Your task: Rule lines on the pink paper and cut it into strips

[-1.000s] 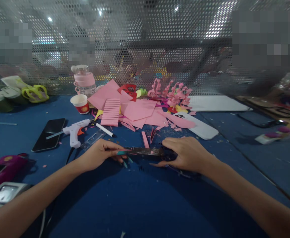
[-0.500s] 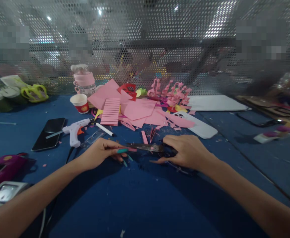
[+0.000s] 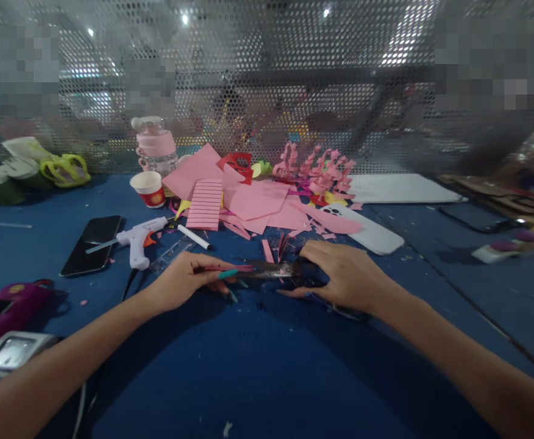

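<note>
My right hand point(image 3: 344, 277) grips the dark handles of a pair of scissors point(image 3: 271, 270) whose blades point left over the blue table point(image 3: 258, 366). My left hand point(image 3: 182, 283) pinches a thin pink paper strip point(image 3: 224, 267) that runs into the blades. Both hands rest low on the table, close together. Just beyond them lie small pink offcuts point(image 3: 267, 250).
A heap of pink paper sheets point(image 3: 253, 201) and curled pink pieces point(image 3: 317, 167) lies behind. To the left are a white glue gun point(image 3: 134, 239), a black phone point(image 3: 91, 244), a white marker point(image 3: 194, 237), a paper cup point(image 3: 148, 189) and a pink-lidded bottle point(image 3: 156, 146). A white phone case point(image 3: 367, 231) lies right. A perforated metal screen point(image 3: 267, 79) closes the back.
The scissors and both hands have shifted slightly away from me. The pink strip in my left hand now shows longer across the blades.
</note>
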`<state>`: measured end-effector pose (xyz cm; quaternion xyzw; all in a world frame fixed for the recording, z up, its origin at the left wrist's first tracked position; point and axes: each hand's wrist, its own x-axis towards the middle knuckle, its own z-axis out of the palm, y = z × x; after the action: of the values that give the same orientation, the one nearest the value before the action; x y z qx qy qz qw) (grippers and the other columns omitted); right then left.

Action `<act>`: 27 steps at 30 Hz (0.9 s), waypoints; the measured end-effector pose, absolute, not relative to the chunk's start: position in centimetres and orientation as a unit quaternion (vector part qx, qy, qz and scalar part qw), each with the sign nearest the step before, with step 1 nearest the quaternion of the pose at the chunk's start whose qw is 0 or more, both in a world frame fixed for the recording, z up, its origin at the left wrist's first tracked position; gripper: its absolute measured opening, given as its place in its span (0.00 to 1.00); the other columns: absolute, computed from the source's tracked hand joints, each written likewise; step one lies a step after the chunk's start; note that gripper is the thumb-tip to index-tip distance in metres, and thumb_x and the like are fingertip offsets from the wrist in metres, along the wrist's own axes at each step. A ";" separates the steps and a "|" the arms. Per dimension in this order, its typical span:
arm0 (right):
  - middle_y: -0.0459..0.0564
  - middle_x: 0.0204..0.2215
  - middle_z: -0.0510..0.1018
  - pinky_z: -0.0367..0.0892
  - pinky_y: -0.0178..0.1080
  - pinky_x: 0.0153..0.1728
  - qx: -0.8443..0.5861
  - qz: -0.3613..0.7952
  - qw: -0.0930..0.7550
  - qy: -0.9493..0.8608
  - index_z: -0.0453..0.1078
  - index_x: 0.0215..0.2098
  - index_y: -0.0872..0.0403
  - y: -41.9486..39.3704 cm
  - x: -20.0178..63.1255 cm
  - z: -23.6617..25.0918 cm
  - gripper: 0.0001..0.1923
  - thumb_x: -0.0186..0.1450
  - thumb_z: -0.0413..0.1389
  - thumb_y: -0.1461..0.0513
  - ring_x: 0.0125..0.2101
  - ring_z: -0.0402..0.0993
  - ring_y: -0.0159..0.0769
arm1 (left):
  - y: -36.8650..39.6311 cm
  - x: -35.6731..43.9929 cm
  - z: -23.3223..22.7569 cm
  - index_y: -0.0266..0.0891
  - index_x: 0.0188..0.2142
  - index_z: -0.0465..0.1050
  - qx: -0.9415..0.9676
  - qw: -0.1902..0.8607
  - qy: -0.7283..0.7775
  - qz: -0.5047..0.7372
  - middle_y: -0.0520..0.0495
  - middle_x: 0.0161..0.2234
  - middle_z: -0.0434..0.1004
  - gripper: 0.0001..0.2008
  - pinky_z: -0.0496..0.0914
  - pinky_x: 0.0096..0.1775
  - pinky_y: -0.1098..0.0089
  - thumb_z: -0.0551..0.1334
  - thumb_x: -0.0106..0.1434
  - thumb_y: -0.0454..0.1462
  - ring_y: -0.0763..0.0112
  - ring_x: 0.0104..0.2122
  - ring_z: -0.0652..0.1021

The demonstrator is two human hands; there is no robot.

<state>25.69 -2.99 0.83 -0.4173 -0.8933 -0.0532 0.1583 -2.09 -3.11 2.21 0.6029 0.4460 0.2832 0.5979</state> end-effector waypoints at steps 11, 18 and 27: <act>0.53 0.24 0.74 0.55 0.35 0.21 -0.577 -0.020 0.174 -0.797 0.64 0.26 0.53 -3.2 25.0 1.4 0.26 0.61 0.42 0.41 0.24 0.71 0.40 | -3.2 -2.1 2.4 0.38 0.38 0.79 0.514 0.687 0.420 0.296 0.42 0.38 0.81 0.18 0.74 0.33 0.73 0.70 0.50 0.44 0.71 0.28 0.80; 0.58 0.25 0.78 0.53 0.37 0.21 -0.735 0.000 0.084 -0.673 0.67 0.26 0.53 -3.2 24.4 2.2 0.20 0.61 0.47 0.47 0.27 0.74 0.47 | -3.1 -2.3 2.1 0.37 0.35 0.79 0.451 0.753 0.372 0.301 0.43 0.37 0.81 0.16 0.73 0.32 0.75 0.72 0.48 0.43 0.71 0.28 0.81; 0.50 0.16 0.69 0.56 0.37 0.19 -0.704 0.141 0.289 -0.633 0.63 0.20 0.53 -3.6 24.1 2.1 0.22 0.55 0.53 0.43 0.18 0.68 0.39 | -3.1 -2.7 1.8 0.36 0.40 0.76 0.423 0.792 0.323 0.300 0.37 0.48 0.76 0.13 0.73 0.38 0.68 0.66 0.57 0.40 0.62 0.40 0.80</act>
<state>24.13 -3.62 2.08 -0.7036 -0.6334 0.1413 0.2893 -2.69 -3.14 1.85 0.4234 0.3232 0.2995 0.7916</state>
